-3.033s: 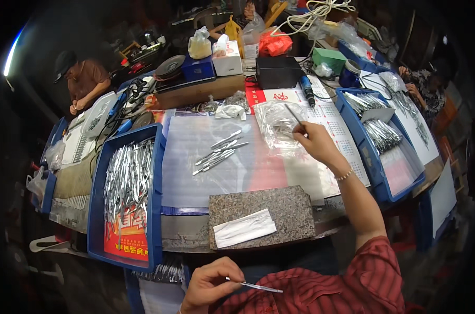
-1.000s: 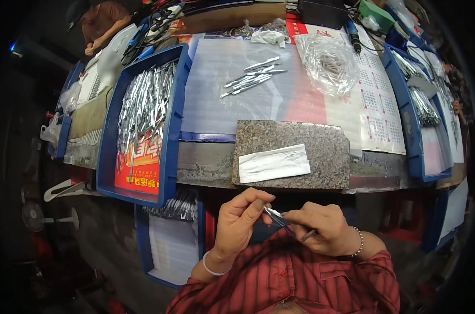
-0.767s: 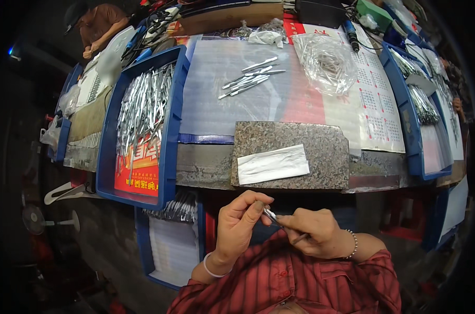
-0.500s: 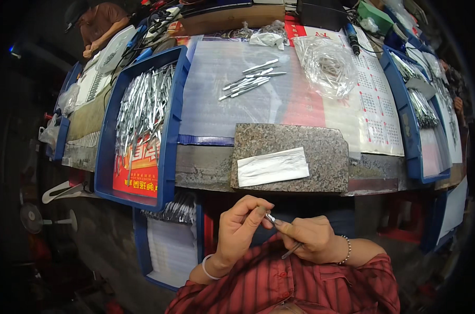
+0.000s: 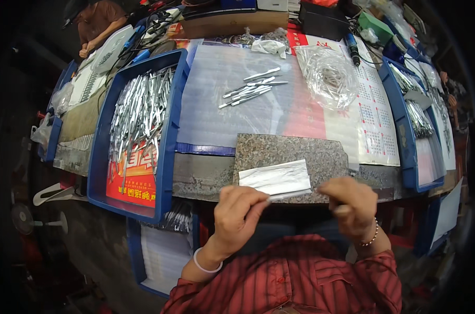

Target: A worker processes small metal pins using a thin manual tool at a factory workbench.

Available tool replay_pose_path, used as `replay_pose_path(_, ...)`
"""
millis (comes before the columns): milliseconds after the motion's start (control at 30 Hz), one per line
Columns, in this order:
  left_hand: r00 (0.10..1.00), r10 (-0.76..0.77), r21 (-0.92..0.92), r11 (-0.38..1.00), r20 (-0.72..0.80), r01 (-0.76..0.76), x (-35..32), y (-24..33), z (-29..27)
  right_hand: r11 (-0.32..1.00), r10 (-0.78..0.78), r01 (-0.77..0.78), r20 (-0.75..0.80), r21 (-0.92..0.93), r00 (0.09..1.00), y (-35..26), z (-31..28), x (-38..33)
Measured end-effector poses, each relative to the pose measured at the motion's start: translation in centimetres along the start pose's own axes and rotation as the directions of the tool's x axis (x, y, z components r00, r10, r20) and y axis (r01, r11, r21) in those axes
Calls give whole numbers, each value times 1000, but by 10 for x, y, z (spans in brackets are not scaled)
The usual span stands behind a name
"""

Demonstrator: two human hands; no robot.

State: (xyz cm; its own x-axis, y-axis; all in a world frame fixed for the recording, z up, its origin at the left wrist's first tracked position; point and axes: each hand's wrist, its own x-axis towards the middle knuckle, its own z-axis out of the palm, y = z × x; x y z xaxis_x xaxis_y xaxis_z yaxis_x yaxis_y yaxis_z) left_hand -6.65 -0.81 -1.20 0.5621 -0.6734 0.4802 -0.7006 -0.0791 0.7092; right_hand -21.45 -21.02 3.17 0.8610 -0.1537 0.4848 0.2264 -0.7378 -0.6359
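The left hand pinches one end of a thin metal piece that points toward the right hand, which is curled shut and blurred, so what it grips I cannot tell. Judging by the piles, little is done: a few pieces lie finished far ahead, while a full blue tray waits left. Just ahead lies a silver sheet on a granite slab; beyond the right hand, a clear bag and white calendar.

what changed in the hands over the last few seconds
The right hand drew back from the clear bag on the table to the lap and met the left hand; now they have parted, the left keeping the thin metal piece. The blue tray and stone slab stayed put.
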Motion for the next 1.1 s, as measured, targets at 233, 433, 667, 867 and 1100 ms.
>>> replay_pose_path(233, 995, 84, 151, 984, 49, -91, -3, -33, 14, 987, 148, -153, 87, 55, 985, -3, 1, 24)
replay_pose_path(433, 988, 50, 110, 992, 143, -67, 3, -30, 6, 990, 131, -117, 199, -82, 971, 9, 32, 37)
replay_pose_path(667, 987, 53, 96, 993, 152, -68, 4, -31, 5, 982, 159, -158, -3, 103, 987, 2, 13, 35)
replay_pose_path(867, 981, 33, 105, 993, 190, -54, 6, -31, 2, 995, 72, -44, 344, -88, 936, -1, 51, 54)
replay_pose_path(1100, 993, -39, 188, 982, 109, 18, -7, -39, -12, 995, 93, -101, 234, 22, 968, 5, 51, 52)
